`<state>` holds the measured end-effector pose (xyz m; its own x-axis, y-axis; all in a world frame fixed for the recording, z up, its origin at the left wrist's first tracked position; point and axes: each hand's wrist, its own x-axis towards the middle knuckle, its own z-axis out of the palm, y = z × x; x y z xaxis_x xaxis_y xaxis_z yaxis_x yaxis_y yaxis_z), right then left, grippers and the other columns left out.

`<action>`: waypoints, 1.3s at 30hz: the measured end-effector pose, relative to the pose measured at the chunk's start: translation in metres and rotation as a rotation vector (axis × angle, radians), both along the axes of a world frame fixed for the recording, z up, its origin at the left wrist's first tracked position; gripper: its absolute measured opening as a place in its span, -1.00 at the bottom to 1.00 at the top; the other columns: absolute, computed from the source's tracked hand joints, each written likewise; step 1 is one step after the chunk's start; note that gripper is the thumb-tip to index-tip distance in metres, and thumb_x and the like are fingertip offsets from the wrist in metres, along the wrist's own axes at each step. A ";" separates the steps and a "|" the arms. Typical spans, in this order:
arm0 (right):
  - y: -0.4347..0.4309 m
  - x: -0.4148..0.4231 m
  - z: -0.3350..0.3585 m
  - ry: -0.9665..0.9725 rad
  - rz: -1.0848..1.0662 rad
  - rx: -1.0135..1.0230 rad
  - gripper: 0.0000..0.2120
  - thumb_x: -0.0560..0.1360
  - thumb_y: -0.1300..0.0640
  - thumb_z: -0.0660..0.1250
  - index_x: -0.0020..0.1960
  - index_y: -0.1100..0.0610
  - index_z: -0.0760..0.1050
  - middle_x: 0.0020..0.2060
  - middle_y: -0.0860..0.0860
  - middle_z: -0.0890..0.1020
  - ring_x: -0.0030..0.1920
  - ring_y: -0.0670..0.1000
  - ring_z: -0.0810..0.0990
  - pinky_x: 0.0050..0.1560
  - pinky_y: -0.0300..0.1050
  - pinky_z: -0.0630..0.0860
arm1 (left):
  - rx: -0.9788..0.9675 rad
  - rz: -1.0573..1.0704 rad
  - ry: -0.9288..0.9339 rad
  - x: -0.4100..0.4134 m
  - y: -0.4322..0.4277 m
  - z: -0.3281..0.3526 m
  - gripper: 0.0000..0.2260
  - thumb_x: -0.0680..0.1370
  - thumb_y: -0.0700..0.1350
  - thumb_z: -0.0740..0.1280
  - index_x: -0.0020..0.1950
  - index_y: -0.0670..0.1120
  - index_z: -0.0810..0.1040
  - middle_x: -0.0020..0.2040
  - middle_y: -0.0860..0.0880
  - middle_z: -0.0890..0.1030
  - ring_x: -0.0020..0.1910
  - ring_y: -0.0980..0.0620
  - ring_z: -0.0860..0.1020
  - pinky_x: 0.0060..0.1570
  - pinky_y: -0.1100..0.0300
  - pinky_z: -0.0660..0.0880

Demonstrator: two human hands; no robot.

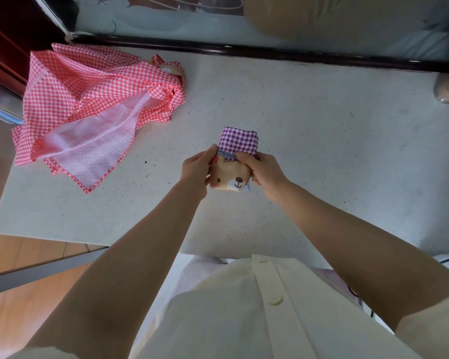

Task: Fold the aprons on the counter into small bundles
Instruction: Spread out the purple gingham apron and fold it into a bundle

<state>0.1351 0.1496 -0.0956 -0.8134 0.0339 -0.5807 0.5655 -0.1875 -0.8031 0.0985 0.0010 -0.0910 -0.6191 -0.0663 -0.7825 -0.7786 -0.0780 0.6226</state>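
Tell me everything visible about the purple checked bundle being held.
The purple checked bundle is a compact wad of purple-and-white gingham cloth, its near end tucked into a tan bear-face pouch with blue-striped trim. The fabric looks thin and woven. The left hand grips the pouch's left side, the right hand its right side, both curled at the pouch mouth. It sits over the speckled counter; whether it rests there is unclear.

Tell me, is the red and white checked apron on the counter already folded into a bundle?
No, the red and white checked apron lies loose and crumpled on the pale speckled counter.
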 end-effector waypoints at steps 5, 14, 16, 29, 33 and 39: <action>0.001 0.000 -0.004 0.042 0.054 0.052 -0.87 0.58 0.16 0.31 0.02 0.23 0.46 -0.55 -0.20 0.53 -0.57 -0.24 0.46 -0.53 -0.43 0.31 | -0.036 0.045 -0.066 -0.011 0.001 -0.003 -0.90 0.52 -0.10 0.42 -0.15 -0.09 0.60 -0.11 -0.04 0.65 -0.02 -0.02 0.60 0.06 0.07 0.57; 0.017 -0.008 -0.018 0.428 0.379 0.352 -0.79 0.48 0.34 0.40 0.11 0.21 0.63 -0.02 0.05 0.70 0.01 -0.04 0.67 0.06 -0.20 0.57 | -0.101 -0.395 0.412 -0.023 -0.024 -0.009 -0.89 0.58 -0.20 0.33 -0.11 -0.15 0.62 -0.22 -0.04 0.63 -0.20 0.07 0.57 -0.06 0.19 0.52; 0.021 -0.010 -0.028 0.571 0.463 0.524 -0.78 0.47 0.36 0.40 0.11 0.23 0.64 0.01 0.12 0.68 0.02 0.05 0.66 0.11 -0.21 0.56 | -0.151 -0.538 0.466 -0.020 -0.025 -0.013 -0.92 0.57 -0.19 0.36 -0.08 -0.16 0.63 -0.19 -0.03 0.65 -0.22 0.13 0.58 -0.11 0.30 0.50; 0.038 0.028 -0.071 0.121 0.717 0.562 -0.96 0.66 0.13 0.11 0.10 0.06 0.27 -0.21 0.12 0.53 -0.31 0.09 0.46 -0.28 -0.03 0.34 | -0.391 -0.948 0.517 0.002 0.000 -0.056 -0.84 0.62 -0.09 0.27 -0.05 -0.14 0.59 -0.13 0.05 0.70 -0.09 0.09 0.64 -0.02 0.24 0.46; 0.026 0.016 -0.070 0.028 0.625 0.672 -0.62 0.59 -0.25 0.15 0.03 0.09 0.30 -0.33 0.01 0.48 -0.38 -0.01 0.45 -0.34 -0.13 0.36 | -0.488 -0.970 0.518 0.001 0.008 -0.058 -0.85 0.63 -0.07 0.26 -0.01 -0.11 0.58 -0.10 0.01 0.66 -0.10 0.04 0.59 -0.07 0.20 0.43; 0.021 0.011 -0.076 -0.076 0.638 0.649 -0.63 0.53 -0.10 0.33 0.14 0.09 0.27 -0.18 0.08 0.57 -0.14 0.15 0.65 -0.13 0.10 0.57 | -0.467 -0.881 0.561 0.002 0.009 -0.060 -0.91 0.59 -0.09 0.33 -0.08 -0.06 0.58 -0.15 0.01 0.64 -0.16 0.04 0.58 -0.19 0.33 0.41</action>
